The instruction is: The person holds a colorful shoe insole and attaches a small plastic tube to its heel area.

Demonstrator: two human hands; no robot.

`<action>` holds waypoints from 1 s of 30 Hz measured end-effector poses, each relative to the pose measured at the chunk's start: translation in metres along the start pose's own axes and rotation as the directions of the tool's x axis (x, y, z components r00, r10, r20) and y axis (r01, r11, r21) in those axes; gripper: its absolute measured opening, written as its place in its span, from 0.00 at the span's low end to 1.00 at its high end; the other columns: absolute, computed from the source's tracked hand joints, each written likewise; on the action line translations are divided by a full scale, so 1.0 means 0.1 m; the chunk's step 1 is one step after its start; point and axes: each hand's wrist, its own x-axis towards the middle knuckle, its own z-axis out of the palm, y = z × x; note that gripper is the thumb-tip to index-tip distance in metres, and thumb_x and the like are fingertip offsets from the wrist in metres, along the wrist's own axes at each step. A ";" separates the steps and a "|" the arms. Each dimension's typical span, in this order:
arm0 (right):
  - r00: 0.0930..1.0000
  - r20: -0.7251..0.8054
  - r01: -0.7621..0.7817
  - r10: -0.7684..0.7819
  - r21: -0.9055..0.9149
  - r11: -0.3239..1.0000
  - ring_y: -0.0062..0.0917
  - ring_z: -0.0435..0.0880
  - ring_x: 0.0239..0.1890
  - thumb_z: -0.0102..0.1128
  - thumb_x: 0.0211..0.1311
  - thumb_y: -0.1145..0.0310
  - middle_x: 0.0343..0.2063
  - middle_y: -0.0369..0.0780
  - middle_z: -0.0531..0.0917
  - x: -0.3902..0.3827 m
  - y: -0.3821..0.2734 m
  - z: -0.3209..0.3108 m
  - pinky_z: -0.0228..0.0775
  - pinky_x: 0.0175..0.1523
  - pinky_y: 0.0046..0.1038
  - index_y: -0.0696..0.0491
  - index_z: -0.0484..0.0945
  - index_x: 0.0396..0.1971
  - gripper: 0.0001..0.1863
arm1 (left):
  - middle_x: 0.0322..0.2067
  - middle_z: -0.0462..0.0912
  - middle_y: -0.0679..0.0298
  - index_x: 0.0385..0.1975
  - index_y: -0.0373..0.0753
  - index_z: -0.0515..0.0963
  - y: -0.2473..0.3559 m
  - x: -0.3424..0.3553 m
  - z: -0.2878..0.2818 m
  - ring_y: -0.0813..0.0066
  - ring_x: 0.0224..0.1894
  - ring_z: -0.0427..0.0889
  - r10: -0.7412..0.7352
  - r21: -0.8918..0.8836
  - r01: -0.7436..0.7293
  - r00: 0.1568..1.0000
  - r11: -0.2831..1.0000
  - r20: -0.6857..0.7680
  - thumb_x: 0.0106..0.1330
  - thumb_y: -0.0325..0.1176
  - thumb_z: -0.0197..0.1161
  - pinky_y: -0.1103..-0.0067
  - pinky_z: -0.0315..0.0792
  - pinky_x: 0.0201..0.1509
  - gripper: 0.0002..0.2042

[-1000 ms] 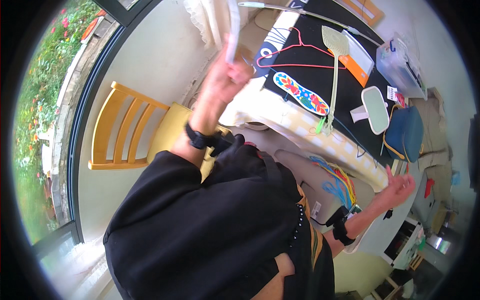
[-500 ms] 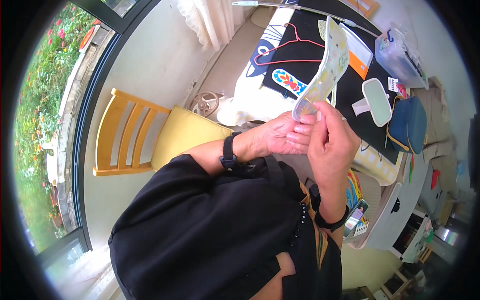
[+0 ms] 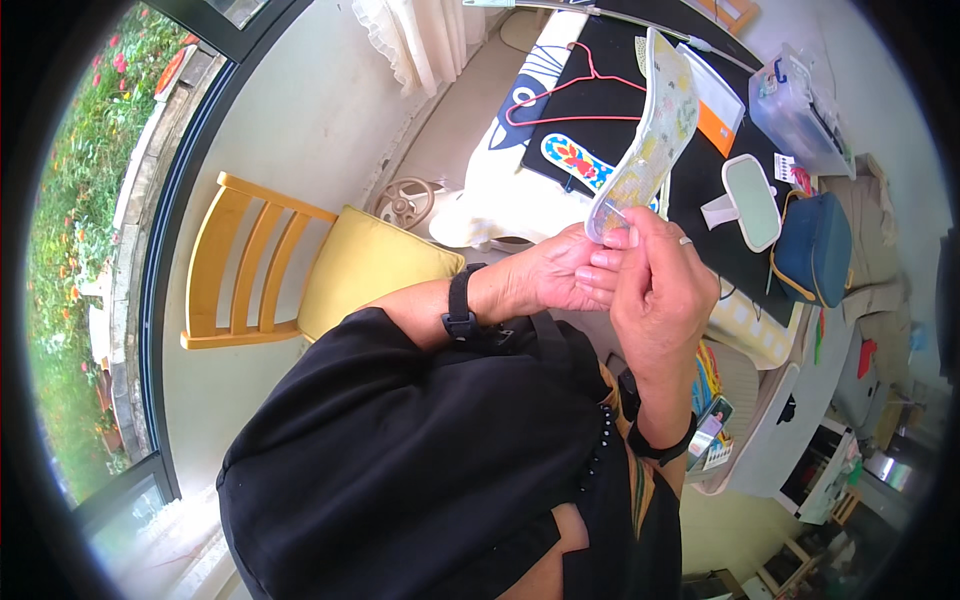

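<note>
The left hand [image 3: 570, 275] is closed, fingers curled, around the lower end of a patterned insole [image 3: 655, 130]. The insole stands up from the hands at a slant, its curved, yellow-and-grey figured face turned toward the right, its upper part in front of the desk [image 3: 600, 104]. The right hand [image 3: 668, 275] meets the left at that lower end, thumb and forefinger pinched together on a thin needle [image 3: 614, 211] that lies against the insole; the other fingers are bent in. There is 1 ring on the right hand, and each of the 2 wrists wears a black band.

Just behind the held insole, a 2nd insole, white-edged with a red and blue pattern [image 3: 574, 160], lies on the desk, partly covered from view. Farther back are a red hanger [image 3: 580, 121] and a long pale rod [image 3: 640, 28]. To the right stand an orange-and-white sheet [image 3: 716, 130], a mirror [image 3: 752, 205], a clear plastic box [image 3: 790, 115] and a blue bag [image 3: 812, 250].

Below the right hand, coloured threads [image 3: 707, 375] show near a phone [image 3: 711, 424]. On the left is a wooden chair [image 3: 238, 260] with a yellow cushion [image 3: 375, 265].
</note>
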 end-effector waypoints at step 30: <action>0.894 0.238 -0.205 0.379 0.971 -0.124 0.21 0.65 0.21 0.46 0.62 0.77 0.20 0.35 0.66 -0.04 0.31 -0.70 0.68 0.23 0.22 0.58 0.60 0.44 0.12 | 0.15 0.74 0.69 0.23 0.36 0.77 0.37 -0.05 0.24 0.88 0.12 0.64 0.892 0.995 -0.086 0.452 0.056 -0.011 0.65 0.47 0.52 0.89 0.55 0.16 0.20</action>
